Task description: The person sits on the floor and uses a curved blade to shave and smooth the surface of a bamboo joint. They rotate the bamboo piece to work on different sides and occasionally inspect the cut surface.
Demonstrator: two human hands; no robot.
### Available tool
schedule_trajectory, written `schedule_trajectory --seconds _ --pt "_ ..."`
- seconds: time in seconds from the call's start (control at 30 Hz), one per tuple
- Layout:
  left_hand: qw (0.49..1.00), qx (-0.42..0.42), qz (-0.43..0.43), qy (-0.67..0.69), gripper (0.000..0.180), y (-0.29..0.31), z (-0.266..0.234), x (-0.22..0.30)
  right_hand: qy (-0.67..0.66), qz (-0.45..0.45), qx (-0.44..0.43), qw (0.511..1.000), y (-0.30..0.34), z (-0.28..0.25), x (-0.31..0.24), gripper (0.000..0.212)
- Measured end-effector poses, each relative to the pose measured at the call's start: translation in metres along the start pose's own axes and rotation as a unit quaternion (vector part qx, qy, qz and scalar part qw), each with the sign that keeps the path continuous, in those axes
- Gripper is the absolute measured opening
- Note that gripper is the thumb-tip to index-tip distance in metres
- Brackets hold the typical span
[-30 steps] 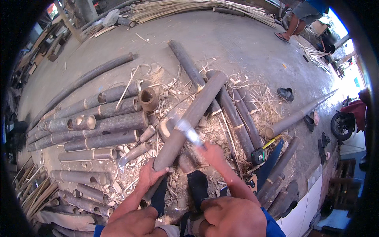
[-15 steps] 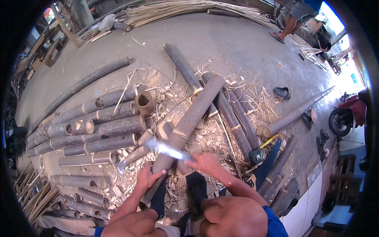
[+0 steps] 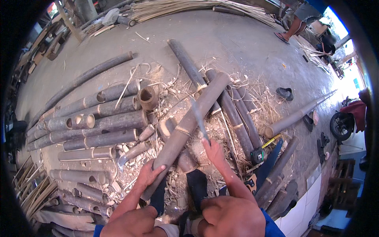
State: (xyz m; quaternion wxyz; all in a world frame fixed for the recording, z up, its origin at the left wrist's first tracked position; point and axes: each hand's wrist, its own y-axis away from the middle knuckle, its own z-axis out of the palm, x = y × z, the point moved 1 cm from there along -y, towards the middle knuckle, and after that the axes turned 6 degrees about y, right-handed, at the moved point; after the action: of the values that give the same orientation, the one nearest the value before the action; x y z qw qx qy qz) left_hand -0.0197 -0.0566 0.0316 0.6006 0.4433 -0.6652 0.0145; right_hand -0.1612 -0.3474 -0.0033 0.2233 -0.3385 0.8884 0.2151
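Note:
A thick brown bamboo pole [image 3: 179, 132] slants up from between my legs toward the far right, its far end over other bamboo lengths [image 3: 237, 126]. My left hand [image 3: 148, 174] is wrapped round its near part, thumb on top. My right hand [image 3: 215, 153] is closed on the handle of a knife [image 3: 200, 120]. The knife's blade points away from me and lies over the pole's right side beyond the ring-like node; whether it touches is unclear. Beneath the pole, a short bamboo stump [image 3: 186, 161] stands in pale chips between my feet.
Several bamboo lengths [image 3: 98, 114] lie at left, by a bladed tool [image 3: 132, 154]. At right are a tape measure [image 3: 258, 156], a handsaw [image 3: 268, 162] and a tapering pole [image 3: 296, 114]. Sandals [image 3: 284, 93] lie beyond. A person's leg [image 3: 293, 29] shows far right.
The knife, earlier smeared and pointing left across the pole near my left hand, now points away, farther up the pole. My right hand has shifted right and forward; my left hand keeps its hold.

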Motion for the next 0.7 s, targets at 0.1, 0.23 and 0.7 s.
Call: schedule_trajectory --seconds 0.1,0.23,0.7 --pt "1.000 -0.005 0.014 0.020 0.071 0.001 -0.002 0.006 0.164 -0.099 -0.132 0.973 -0.001 0.004 0.003 0.077" --pt "0.999 -0.001 0.024 0.027 0.070 0.002 -0.004 0.008 0.208 -0.181 -0.221 0.935 -0.001 0.005 0.005 0.077" --pt "0.993 0.063 0.029 -0.098 0.090 -0.002 0.011 -0.015 0.035 -0.048 -0.071 0.996 -0.001 -0.006 -0.005 0.076"
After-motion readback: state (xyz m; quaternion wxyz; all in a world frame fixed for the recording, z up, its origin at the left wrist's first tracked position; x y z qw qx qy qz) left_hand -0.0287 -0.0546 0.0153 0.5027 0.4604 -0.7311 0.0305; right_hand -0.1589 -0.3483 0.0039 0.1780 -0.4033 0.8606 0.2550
